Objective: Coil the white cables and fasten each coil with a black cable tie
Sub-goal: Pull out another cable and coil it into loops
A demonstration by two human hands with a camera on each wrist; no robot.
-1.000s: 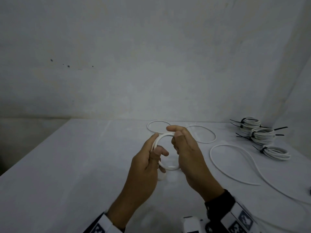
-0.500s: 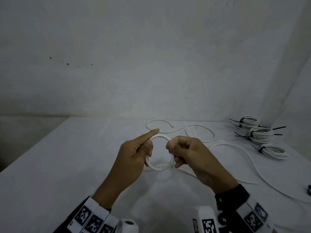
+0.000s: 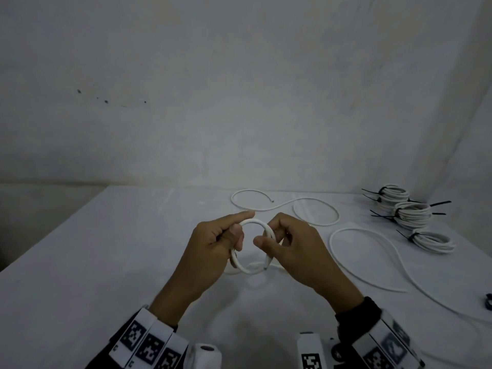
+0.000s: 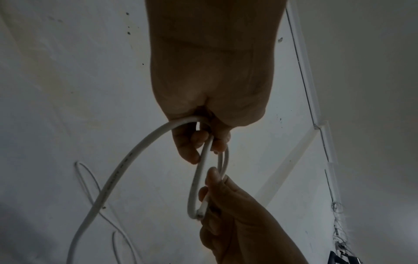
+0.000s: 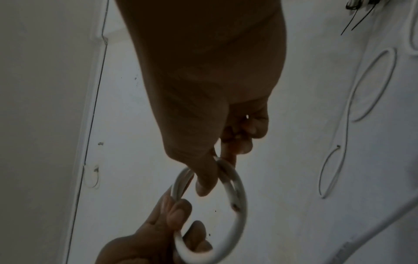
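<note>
Left hand (image 3: 213,243): thumb and curled fingers pinch the left side of the white cable loop (image 3: 251,222); forefinger extended along the top of the loop.

Right hand (image 3: 295,246): thumb and forefinger pinch the right side of the same loop, remaining fingers curled in behind; the cut cable end (image 4: 200,216) lies at its fingers.

White cable loop: small, upright ring held between the two hands above the table (image 3: 106,262). Apparently two turns, though the wrist views are dim.

Loose cable tail (image 3: 372,262): runs from the loop to the right and lies in wide curves on the table, well apart from the hands.

Finished coils (image 3: 411,211): three, each bound with a black cable tie (image 3: 440,202), grouped at the far right of the table.
</note>
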